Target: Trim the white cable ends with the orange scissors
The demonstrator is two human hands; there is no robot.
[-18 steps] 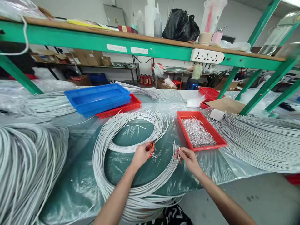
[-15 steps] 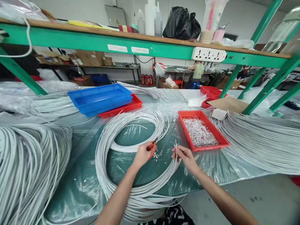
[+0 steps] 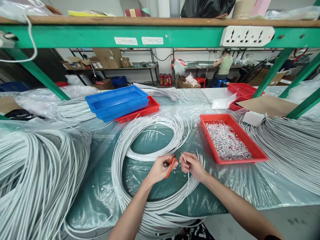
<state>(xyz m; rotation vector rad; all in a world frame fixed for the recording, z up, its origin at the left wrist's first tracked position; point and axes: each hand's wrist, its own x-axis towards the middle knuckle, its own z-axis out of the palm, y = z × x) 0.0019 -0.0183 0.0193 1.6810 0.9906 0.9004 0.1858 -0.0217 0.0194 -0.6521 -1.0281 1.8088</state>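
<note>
My left hand (image 3: 162, 167) is closed around orange-handled scissors (image 3: 171, 166), whose dark tip points toward my other hand. Between the fingers of my right hand (image 3: 193, 165) is the end of one grey-white cable (image 3: 184, 158), held just right of the scissor tip. Both hands are over a large coil of cables (image 3: 117, 170), and its cut ends fan out behind my right hand. Small clear pieces lie on the green sheet near the scissors, partly hidden by my hands.
A red tray (image 3: 208, 141) of small clear pieces stands to the right. Cable bundles lie left (image 3: 50, 173) and right (image 3: 287, 150). Stacked blue trays (image 3: 117, 103) sit behind the coil. A green shelf beam (image 3: 87, 36) crosses above; a person (image 3: 225, 65) sits far back.
My right hand has shifted toward the scissors, bringing one cable end near their tip, away from the fanned ends. The view has tilted down and moved closer.
</note>
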